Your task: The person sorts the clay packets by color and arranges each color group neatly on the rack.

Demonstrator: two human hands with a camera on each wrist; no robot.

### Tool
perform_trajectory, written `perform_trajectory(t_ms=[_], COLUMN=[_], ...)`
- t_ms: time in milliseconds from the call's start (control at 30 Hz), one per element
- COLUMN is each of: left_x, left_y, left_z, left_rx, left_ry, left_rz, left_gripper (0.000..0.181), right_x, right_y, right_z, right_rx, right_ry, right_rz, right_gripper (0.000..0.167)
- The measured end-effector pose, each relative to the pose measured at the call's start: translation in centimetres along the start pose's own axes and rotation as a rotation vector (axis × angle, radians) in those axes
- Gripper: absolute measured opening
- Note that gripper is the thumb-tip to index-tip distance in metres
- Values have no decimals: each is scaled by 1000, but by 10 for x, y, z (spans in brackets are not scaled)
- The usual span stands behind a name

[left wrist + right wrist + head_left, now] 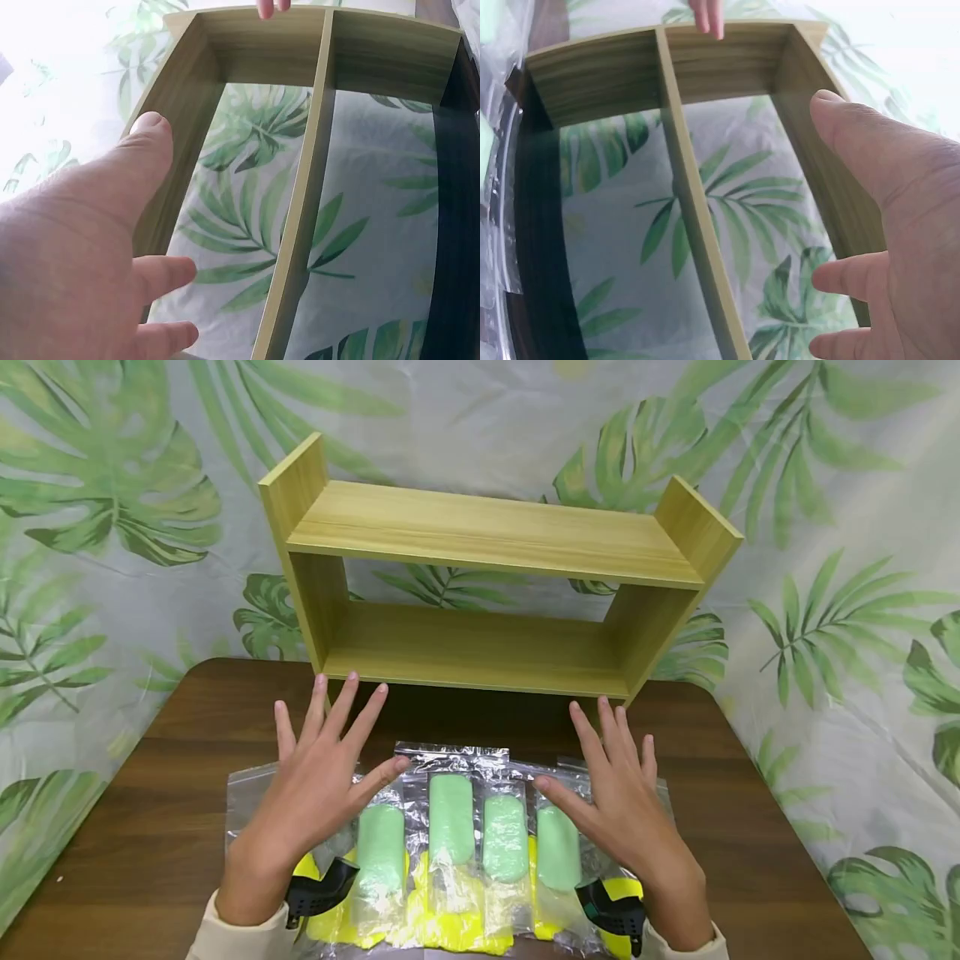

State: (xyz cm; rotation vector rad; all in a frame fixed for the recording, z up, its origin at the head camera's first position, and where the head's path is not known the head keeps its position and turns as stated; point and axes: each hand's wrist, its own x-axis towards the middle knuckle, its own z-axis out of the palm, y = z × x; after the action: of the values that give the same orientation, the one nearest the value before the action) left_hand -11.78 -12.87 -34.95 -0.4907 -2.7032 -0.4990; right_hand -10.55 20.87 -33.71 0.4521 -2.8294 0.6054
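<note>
My left hand (315, 789) hovers with fingers spread above the left part of a row of clear zip bags (251, 793). Over the right part, my right hand (626, 806) is spread the same way. Neither hand holds anything. Inside the bags are several light green rounded slabs (451, 814) with bright yellow soft pieces (442, 914) below them; their kind cannot be made out. Beyond the fingertips stands a two-tier wooden shelf (480, 647), with bare boards. Both wrist views show the shelf (304, 187) past the thumb and fingers.
The shelf stands at the back of a dark brown wooden table (120, 843). Behind and beside the table hangs a leaf-patterned cloth (847, 635). A black wrist device (322, 889) sits at each wrist, near the cream sleeves (240, 939).
</note>
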Motion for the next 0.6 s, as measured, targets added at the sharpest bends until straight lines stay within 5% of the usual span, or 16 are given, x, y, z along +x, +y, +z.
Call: perform_trajectory(t_ms=[200, 600], left_x=[6, 22], left_y=[-10, -39], left_z=[-5, -10], left_rx=[-77, -187], left_ry=[51, 317], left_rz=[-43, -132], left_gripper=[82, 75], right_x=[-1, -5], right_y=[3, 14], right_z=[1, 6], right_rx=[3, 12], right_ry=[-18, -56], right_rz=[18, 42], right_gripper=[87, 85])
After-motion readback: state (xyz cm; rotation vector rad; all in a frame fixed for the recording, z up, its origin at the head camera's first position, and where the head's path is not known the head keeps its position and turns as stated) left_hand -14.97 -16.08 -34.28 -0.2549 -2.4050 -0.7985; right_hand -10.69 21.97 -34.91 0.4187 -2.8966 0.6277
